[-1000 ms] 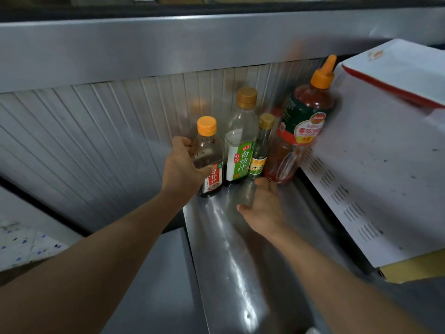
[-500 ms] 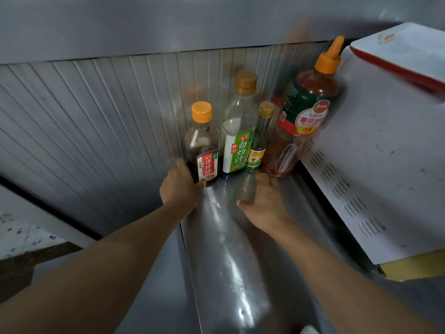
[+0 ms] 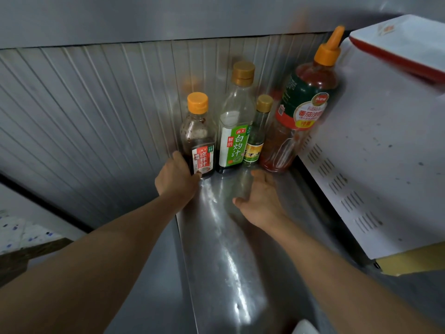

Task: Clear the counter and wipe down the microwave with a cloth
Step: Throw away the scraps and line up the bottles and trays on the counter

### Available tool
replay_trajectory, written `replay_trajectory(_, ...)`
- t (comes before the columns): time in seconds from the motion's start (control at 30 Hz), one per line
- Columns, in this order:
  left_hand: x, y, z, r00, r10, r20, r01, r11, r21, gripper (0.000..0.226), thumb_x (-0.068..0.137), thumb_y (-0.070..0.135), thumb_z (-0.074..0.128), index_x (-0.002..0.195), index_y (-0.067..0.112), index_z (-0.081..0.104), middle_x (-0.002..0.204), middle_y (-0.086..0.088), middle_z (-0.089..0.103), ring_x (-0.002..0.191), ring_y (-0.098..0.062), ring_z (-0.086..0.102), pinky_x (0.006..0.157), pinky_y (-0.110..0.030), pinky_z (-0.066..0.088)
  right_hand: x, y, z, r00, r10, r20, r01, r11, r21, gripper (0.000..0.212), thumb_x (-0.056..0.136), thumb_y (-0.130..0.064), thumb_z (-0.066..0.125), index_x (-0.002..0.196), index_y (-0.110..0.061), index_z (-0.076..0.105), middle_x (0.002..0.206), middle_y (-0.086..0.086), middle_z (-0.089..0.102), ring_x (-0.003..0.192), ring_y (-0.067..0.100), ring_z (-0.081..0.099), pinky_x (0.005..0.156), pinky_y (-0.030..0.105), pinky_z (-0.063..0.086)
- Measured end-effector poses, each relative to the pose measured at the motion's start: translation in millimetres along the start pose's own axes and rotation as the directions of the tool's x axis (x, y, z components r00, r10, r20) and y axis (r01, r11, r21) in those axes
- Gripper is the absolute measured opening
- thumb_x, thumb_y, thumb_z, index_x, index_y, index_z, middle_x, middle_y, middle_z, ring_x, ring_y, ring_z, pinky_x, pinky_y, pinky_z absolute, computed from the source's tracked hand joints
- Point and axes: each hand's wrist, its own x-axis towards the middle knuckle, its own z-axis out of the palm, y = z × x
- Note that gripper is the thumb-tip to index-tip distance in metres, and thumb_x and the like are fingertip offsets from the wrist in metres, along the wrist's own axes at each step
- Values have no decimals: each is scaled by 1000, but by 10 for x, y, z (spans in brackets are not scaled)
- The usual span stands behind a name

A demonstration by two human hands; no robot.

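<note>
the left hand [image 3: 177, 180] has slid down from the dark sauce bottle's [image 3: 198, 141] body to its base, fingers curled loosely against the bottom edge, touching rather than gripping. the right hand [image 3: 261, 201] rests released on the steel counter [image 3: 228, 261], just short of the slim bottle [image 3: 256, 138]. four bottles stand in a row against the ribbed wall [image 3: 84, 116], the ketchup bottle [image 3: 303, 107] leaning against the white microwave [image 3: 375, 153] at right.
</note>
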Motion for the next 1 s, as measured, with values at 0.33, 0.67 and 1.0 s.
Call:
replay_trajectory(0.33,-365,21,-328,973,-9,230,-25,989,144,54,80,27,69,124,11,41,124,-10,51,115,-29,51,89,-43,45,-271,-143,-213,997,-29,78,45,977,-207,80,81,-27,70,144,-10,24,148,11,27,136,30,24,112,36,28)
replay_trajectory(0.67,-1037,298,-893,883,234,407,-354,901,250,62,84,33,64,135,15,33,132,-9,44,123,-27,43,93,-41,44,-976,-452,-765,999,-36,19,40,941,-337,80,76,-31,72,141,-15,29,142,10,33,132,31,29,110,37,30)
replay_trajectory(1.0,-1658,786,-1270,832,353,428,-473,855,213,59,83,35,65,129,14,36,129,-10,44,120,-28,46,92,-41,44,-1692,-479,-1358,993,-35,-112,1,957,-289,71,79,-31,69,138,-14,33,142,7,33,132,27,25,108,36,32)
